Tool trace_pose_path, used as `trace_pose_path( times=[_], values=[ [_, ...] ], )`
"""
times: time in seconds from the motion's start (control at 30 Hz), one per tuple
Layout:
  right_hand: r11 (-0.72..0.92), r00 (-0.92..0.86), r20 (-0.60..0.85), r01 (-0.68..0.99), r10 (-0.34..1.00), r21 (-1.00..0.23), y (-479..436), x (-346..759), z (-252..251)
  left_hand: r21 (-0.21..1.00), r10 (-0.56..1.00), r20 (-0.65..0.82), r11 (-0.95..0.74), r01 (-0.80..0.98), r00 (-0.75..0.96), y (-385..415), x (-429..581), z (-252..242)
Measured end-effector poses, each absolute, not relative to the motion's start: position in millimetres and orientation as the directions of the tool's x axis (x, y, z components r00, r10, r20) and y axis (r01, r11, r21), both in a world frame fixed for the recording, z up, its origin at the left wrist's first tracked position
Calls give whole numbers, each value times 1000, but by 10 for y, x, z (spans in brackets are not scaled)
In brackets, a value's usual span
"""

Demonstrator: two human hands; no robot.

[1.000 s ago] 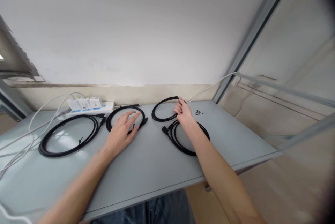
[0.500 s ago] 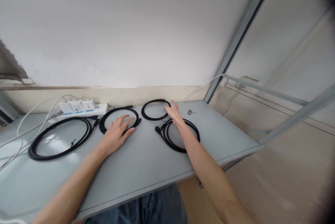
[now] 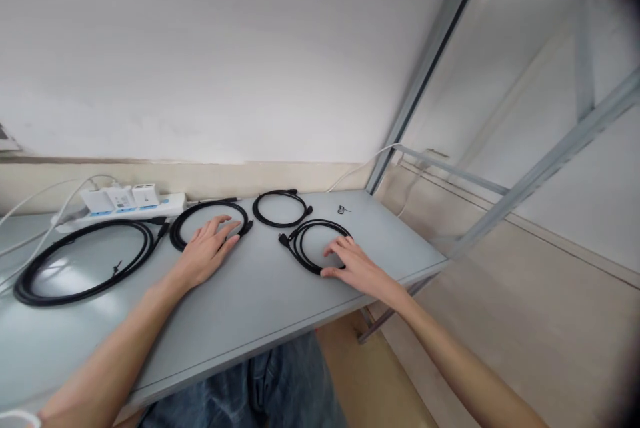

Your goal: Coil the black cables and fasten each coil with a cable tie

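Note:
Several coiled black cables lie on a grey table [image 3: 260,308]. My left hand [image 3: 203,255] rests flat, fingers spread, on the second coil from the left [image 3: 186,220]. My right hand [image 3: 353,268] lies open with its fingertips on the near edge of the right-hand coil [image 3: 305,241]. A smaller coil [image 3: 280,208] sits behind, free of both hands. The largest coil [image 3: 80,268] lies at the far left.
A white power strip [image 3: 125,205] with white chargers and white leads runs along the back wall at left. A small black tie [image 3: 343,209] lies near the table's back right corner. A metal frame [image 3: 425,68] rises at the right; the floor drops beyond the table edge.
My right hand let go of the small back coil and drew back onto the near right coil. The view swung right. My left hand stayed on its coil.

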State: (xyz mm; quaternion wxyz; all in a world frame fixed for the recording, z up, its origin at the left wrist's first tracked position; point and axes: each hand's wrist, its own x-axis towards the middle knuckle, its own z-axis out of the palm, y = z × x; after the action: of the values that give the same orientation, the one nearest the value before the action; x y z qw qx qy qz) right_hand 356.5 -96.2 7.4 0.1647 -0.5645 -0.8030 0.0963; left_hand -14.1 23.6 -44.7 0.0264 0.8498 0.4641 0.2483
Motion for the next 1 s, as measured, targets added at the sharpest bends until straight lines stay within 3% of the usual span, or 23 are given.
trace_pose_path(
  times=[0.07,0.27,0.43,0.57,0.63,0.73,0.83,0.9,1.0],
  values=[
    [362,-337,133,866,932,-344,-1022,3668,14,284,804,396,-567,773,444,224,-134,-445],
    [515,-442,276,797,854,-315,-1139,3587,-145,311,808,402,-564,765,432,214,-149,-440],
    [482,-238,437,620,867,-619,-1183,3412,120,330,805,414,-568,754,425,233,-137,-440],
    [483,-45,499,335,866,-809,-934,3161,750,382,808,432,-566,730,400,205,-105,-389],
    [475,50,481,103,875,-874,-709,2998,1025,461,804,472,-575,675,362,175,-94,-327],
    [369,59,368,-274,928,-888,-303,2725,1156,692,828,501,-559,456,254,134,-90,-209],
    [195,-42,256,-532,966,-824,122,2418,928,898,890,426,-437,43,161,119,-88,-109],
    [46,-123,157,-626,980,-778,362,2209,688,931,923,346,-315,-186,170,121,-79,-74],
    [-54,-159,80,-696,984,-716,579,1975,401,928,951,297,-265,-263,88,136,-70,-74]
  ],
)
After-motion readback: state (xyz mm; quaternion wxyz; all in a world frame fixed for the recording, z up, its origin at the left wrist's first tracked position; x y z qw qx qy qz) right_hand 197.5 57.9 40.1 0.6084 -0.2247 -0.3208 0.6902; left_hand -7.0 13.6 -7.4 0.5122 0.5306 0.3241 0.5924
